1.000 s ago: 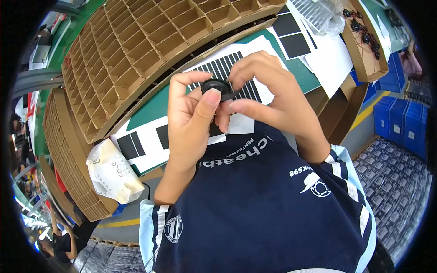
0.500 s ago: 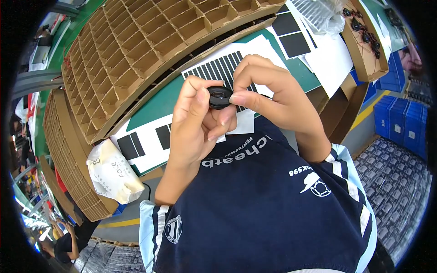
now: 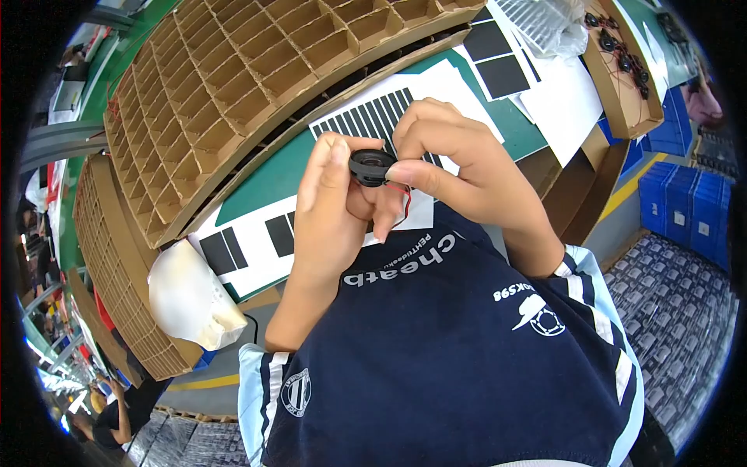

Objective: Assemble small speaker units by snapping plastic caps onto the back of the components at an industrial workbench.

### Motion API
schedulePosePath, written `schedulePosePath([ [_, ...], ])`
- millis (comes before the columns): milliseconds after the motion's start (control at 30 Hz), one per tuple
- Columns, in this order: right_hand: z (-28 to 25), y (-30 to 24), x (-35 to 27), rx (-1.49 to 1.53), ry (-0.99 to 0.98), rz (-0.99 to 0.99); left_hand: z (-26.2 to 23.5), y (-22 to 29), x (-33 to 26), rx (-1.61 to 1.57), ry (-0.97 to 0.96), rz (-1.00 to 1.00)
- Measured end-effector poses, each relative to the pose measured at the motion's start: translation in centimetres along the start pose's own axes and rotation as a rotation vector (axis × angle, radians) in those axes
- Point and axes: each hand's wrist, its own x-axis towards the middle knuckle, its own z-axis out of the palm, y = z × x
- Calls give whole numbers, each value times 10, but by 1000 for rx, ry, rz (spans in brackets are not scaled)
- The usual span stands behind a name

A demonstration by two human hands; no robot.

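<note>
A small round black speaker (image 3: 370, 166) with a thin red and black wire (image 3: 407, 204) is held in front of my chest, above the bench. My left hand (image 3: 330, 194) curls round its left side, with the index finger along the far rim and other fingers beneath. With thumb and bent fingers, my right hand (image 3: 457, 159) pinches the speaker's right edge. The wire hangs down past the left fingertips. Below the hands lie white sheets with black stripes (image 3: 362, 117) on a green mat (image 3: 292, 167).
A large cardboard divider tray (image 3: 233, 86) spans the far left, with another divider (image 3: 128, 257) beside it. A crumpled white wrapped bundle (image 3: 194, 296) sits left. At right are a cardboard box (image 3: 642, 117) with several wired speakers, sheets with black squares (image 3: 498, 58) and blue bins (image 3: 685, 198).
The speaker has tilted and turned in my fingers, so its side and the red wire now show. My left thumb has shifted away from its front edge.
</note>
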Motion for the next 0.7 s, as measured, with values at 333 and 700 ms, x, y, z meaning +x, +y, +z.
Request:
schedulePosePath([
  [333,5,-9,2,-265,24,51,-7,-3,-6,316,116,140],
  [700,3,-2,2,-114,16,-5,-7,0,-2,-100,-18,-72],
])
